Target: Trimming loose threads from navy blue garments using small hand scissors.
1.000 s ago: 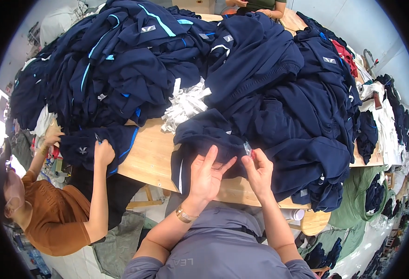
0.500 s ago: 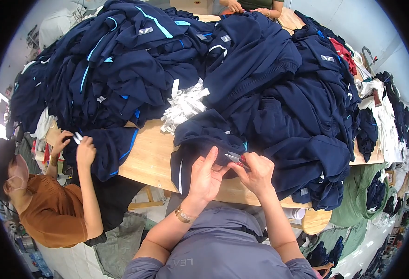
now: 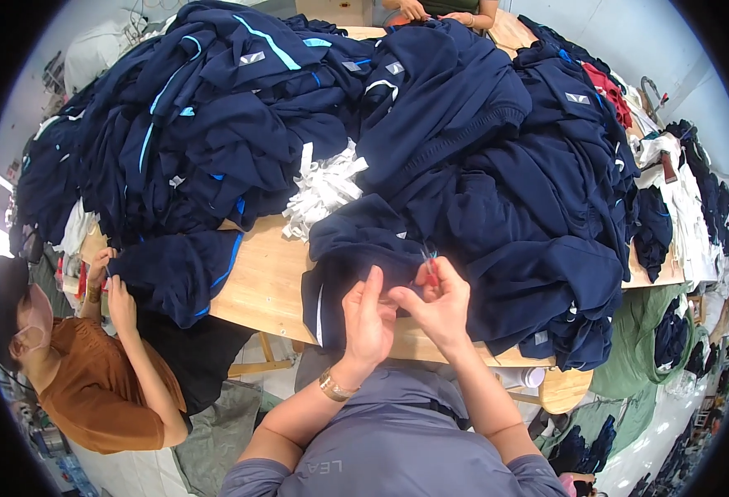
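Head view: a bunched navy garment (image 3: 343,265), with a pale stripe at its left, lies on the near middle of the wooden table (image 3: 252,290), directly before the person. Over its near right part, the right hand (image 3: 440,308) is curled around small red-handled snips (image 3: 432,269), their tips blurred and pointing to the far side. Its thumb stretches left, close to the left hand (image 3: 369,323), which stands with thumb raised at the garment's near edge; whether its fingers pinch cloth, I cannot tell. A gold-coloured watch (image 3: 335,387) circles the left wrist.

Just beyond the garment sits a tangle of white strips (image 3: 323,195). A large navy heap (image 3: 240,124) with light-blue trim fills the far left; another dark pile (image 3: 538,182) spreads to the right. At left, a co-worker (image 3: 103,389) in brown has both hands close together beside a blue-edged garment (image 3: 174,273). Red cloth (image 3: 606,93) lies far right.
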The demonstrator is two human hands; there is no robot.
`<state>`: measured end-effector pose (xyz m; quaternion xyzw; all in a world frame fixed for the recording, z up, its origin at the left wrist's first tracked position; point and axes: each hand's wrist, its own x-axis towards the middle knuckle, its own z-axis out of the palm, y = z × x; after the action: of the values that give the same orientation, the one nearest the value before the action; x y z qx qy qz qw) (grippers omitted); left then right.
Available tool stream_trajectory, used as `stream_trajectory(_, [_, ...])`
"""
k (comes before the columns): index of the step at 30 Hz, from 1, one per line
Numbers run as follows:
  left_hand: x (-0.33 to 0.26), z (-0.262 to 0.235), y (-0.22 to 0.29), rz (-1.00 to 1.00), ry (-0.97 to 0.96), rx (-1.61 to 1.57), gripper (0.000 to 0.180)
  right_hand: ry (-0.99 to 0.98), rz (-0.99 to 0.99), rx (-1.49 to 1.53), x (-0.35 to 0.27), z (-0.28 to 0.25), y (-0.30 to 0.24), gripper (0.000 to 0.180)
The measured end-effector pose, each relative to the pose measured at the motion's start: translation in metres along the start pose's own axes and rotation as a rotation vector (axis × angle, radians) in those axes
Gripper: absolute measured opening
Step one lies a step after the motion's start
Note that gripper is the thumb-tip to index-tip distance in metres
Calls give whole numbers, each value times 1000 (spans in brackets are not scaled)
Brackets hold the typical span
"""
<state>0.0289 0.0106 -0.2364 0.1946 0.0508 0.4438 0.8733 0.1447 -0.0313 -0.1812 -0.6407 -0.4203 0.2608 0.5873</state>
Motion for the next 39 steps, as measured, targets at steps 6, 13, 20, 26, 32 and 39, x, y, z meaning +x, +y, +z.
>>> stream_trajectory(6, [4, 26, -6, 97, 254, 215, 28, -45, 92, 155, -1, 2, 6, 23])
stream_trajectory(13, [17, 36, 12, 13, 402, 64, 19, -819, 201, 454, -9, -47, -4, 23])
stream_trajectory(20, [15, 42, 12, -18, 413, 149, 21, -112, -274, -321, 4, -26, 13, 30])
stream_trajectory(26, [12, 26, 6, 27, 303, 202, 25, -21, -514, -573, 5, -19, 19, 29])
stream_trajectory(32, [11, 23, 2, 54, 301, 247, 24, -33, -546, -683, 6, -20, 16, 34])
stream_trajectory(39, [8, 18, -3, 87, 310, 286, 23, -27, -541, -668, 7, -20, 15, 35])
